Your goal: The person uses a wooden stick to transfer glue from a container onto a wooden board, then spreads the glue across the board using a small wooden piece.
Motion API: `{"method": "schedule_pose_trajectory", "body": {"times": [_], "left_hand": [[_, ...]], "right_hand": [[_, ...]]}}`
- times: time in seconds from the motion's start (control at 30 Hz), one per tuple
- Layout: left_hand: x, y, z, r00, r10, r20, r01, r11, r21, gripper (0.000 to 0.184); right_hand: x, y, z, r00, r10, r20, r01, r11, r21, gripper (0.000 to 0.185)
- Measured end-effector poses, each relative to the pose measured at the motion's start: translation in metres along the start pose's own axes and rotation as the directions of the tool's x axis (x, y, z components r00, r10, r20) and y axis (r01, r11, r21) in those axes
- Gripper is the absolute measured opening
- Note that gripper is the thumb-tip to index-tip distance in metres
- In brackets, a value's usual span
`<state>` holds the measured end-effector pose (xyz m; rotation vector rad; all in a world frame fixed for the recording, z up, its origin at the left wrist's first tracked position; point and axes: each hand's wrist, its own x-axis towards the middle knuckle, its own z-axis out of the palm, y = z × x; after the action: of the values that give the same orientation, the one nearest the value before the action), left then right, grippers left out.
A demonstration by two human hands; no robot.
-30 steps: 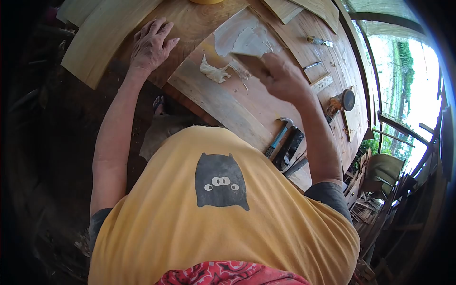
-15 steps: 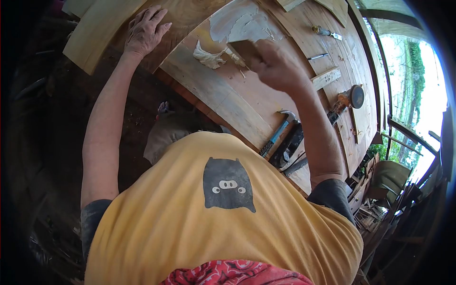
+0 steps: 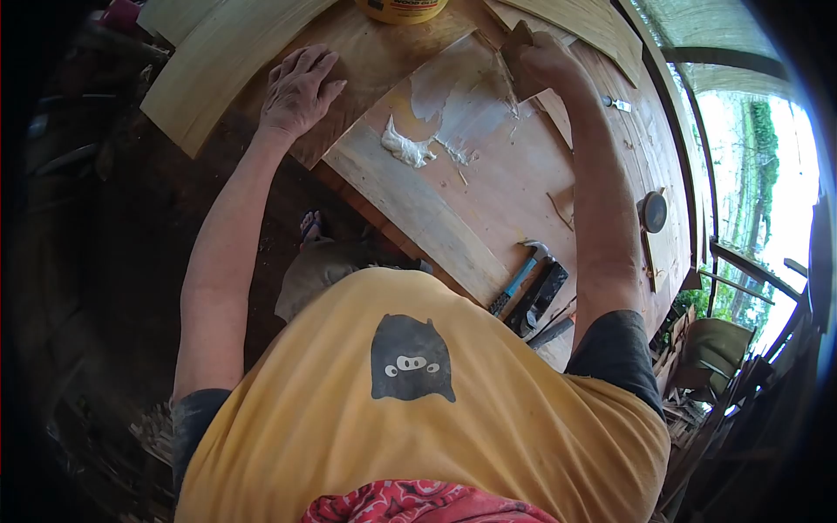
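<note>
My left hand lies with its fingers stretched out on a brown wooden board, beside the seam with a paler panel. My right hand grips a small flat piece of wood at the far edge of that panel. White wood glue sits there as a thick lump, and a thin whitish film of it reaches up toward the piece of wood. Cut off by the top edge is a yellow tub, its label reading wood glue.
A blue-handled hammer lies beside a black tool at the near edge of the table. A chisel and a round-headed mallet lie beyond my right arm. Curved thin wood sheets stand at the upper left.
My right hand has moved up and to the right with the piece of wood, across the glue film. The glue tub has come into view as the camera shifted. My left hand stays flat.
</note>
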<state>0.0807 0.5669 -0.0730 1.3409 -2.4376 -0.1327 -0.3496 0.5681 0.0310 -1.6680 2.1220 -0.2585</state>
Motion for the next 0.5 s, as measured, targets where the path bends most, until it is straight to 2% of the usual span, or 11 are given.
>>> {"method": "schedule_pose_trajectory", "body": {"times": [0.07, 0.17, 0.27, 0.37, 0.47, 0.5], "left_hand": [[0.001, 0.0, -0.002, 1.0, -0.007, 0.007, 0.007, 1.0, -0.01, 0.051], [0.001, 0.0, -0.002, 1.0, -0.003, 0.009, 0.003, 1.0, -0.022, 0.05], [0.001, -0.001, -0.002, 1.0, -0.004, 0.01, 0.004, 1.0, -0.028, 0.05], [0.001, -0.005, 0.005, 0.998, 0.022, -0.05, -0.024, 0.999, -0.035, 0.048], [0.0, -0.005, 0.005, 0.999, 0.023, -0.04, -0.025, 0.999, -0.04, 0.047], [0.001, -0.005, 0.004, 0.999, 0.022, -0.035, -0.023, 0.999, -0.033, 0.048]], "right_hand": [[0.039, 0.024, 0.014, 0.995, -0.054, 0.079, 0.038, 0.98, 0.198, 0.038], [0.029, -0.036, 0.014, 0.999, -0.031, -0.025, 0.033, 0.994, 0.107, 0.043], [0.032, -0.059, 0.021, 0.998, -0.024, 0.063, 0.023, 1.0, 0.01, 0.047], [0.015, -0.075, 0.03, 0.982, -0.08, 0.171, 0.099, 0.989, -0.107, 0.047], [-0.046, -0.104, 0.018, 0.957, -0.243, 0.16, 0.264, 0.955, -0.133, 0.047], [-0.062, -0.107, 0.018, 0.943, -0.292, 0.158, 0.323, 0.918, -0.23, 0.043]]}}
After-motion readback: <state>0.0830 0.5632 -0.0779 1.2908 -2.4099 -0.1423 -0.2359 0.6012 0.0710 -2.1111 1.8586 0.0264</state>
